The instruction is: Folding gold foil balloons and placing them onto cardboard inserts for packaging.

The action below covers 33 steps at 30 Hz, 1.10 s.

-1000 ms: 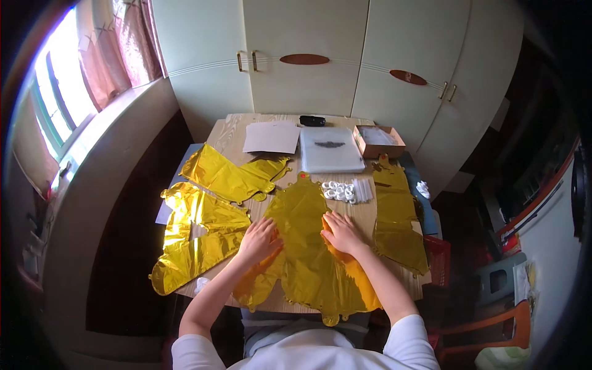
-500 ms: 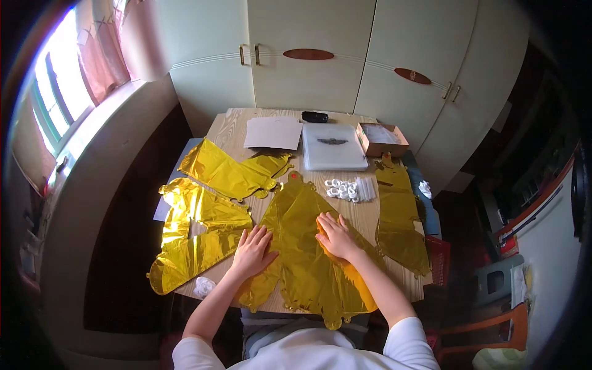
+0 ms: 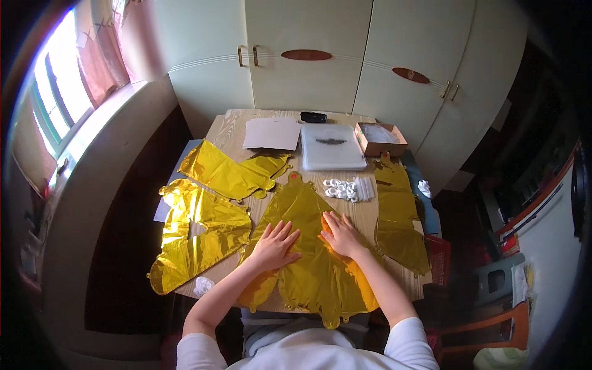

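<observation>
Left hand (image 3: 274,244) and right hand (image 3: 341,234) flat, fingers spread, gripping nothing, pressing the gold foil balloon (image 3: 308,246) at the wooden table's (image 3: 229,128) near edge. Likely risks: creasing or tearing the foil under hard pressure, nudging the white rings (image 3: 341,189) just beyond.

We see a wooden table (image 3: 229,128) before the cupboards; on it lie four flat gold foil balloons (image 3: 308,259), a white paper sheet (image 3: 272,133), a clear plastic packet (image 3: 332,147), a small cardboard box (image 3: 380,139), a black remote (image 3: 313,117) and white clips (image 3: 343,190).
</observation>
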### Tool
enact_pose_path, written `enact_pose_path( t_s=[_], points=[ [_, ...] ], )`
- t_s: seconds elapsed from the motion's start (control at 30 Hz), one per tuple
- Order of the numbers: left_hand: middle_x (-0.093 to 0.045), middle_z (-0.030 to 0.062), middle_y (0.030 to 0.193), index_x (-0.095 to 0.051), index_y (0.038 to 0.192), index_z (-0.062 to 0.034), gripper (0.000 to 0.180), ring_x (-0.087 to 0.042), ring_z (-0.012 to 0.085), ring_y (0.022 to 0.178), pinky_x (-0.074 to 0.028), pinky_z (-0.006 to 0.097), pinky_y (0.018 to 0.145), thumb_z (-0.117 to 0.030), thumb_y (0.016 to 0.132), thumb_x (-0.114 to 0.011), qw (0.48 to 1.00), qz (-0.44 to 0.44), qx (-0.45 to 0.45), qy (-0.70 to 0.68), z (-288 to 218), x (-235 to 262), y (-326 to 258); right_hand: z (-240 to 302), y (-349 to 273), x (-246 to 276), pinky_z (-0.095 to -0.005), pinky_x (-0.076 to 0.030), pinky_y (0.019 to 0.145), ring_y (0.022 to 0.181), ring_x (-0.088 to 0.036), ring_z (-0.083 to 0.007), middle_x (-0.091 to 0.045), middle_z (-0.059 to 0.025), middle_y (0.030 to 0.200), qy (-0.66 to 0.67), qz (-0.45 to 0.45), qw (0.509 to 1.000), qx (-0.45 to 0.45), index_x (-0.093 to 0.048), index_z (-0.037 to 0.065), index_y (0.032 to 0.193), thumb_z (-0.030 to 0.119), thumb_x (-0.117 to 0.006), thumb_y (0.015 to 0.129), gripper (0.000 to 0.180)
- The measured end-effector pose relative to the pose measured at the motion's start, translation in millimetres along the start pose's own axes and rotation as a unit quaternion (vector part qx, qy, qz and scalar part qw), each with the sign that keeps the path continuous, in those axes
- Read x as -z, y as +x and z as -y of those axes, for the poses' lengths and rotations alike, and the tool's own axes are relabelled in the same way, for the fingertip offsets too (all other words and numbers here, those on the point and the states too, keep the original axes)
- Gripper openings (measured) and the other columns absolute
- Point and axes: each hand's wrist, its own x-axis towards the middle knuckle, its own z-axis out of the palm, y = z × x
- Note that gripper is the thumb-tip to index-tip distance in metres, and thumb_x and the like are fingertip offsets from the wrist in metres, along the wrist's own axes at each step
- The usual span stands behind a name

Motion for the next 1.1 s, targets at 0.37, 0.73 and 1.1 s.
enact_pose_path(
  t_s=[0.37,0.73,1.1],
  points=[
    [-0.028,0.0156,0.156,-0.033,0.15,-0.0174,0.079,-0.023,0.0363,0.145,-0.018,0.058,0.115,-0.066,0.089,-0.048,1.0,0.005,0.015,0.015,10.7,-0.6,12.0,-5.7,-0.8,0.9,-0.0486,-0.009,0.12,0.145,-0.027,-0.0262,-0.032,-0.0115,0.155,0.027,-0.004,0.999,0.028,-0.022,0.007,0.152,0.051,-0.036,0.1,0.069],
    [-0.031,0.0155,0.155,-0.037,0.148,-0.017,0.076,-0.024,0.0351,0.145,-0.015,0.058,0.116,-0.064,0.09,-0.048,0.999,-0.028,0.023,0.009,4.8,-4.8,3.5,1.6,-0.9,2.7,-0.0533,-0.008,0.12,0.145,-0.027,-0.0238,-0.037,-0.0059,0.153,-0.018,0.006,0.999,0.033,-0.036,0.011,0.147,0.051,-0.041,0.099,0.063],
    [-0.035,0.0158,0.152,-0.041,0.146,-0.0159,0.075,-0.027,0.036,0.143,-0.017,0.061,0.114,-0.064,0.088,-0.05,0.998,-0.052,0.018,0.0,2.8,-7.6,1.0,0.8,-5.0,2.7,-0.0539,-0.006,0.12,0.144,-0.029,-0.0217,-0.038,-0.0036,0.152,-0.026,-0.005,0.998,0.051,-0.039,0.014,0.146,0.051,-0.045,0.097,0.062]
  ],
)
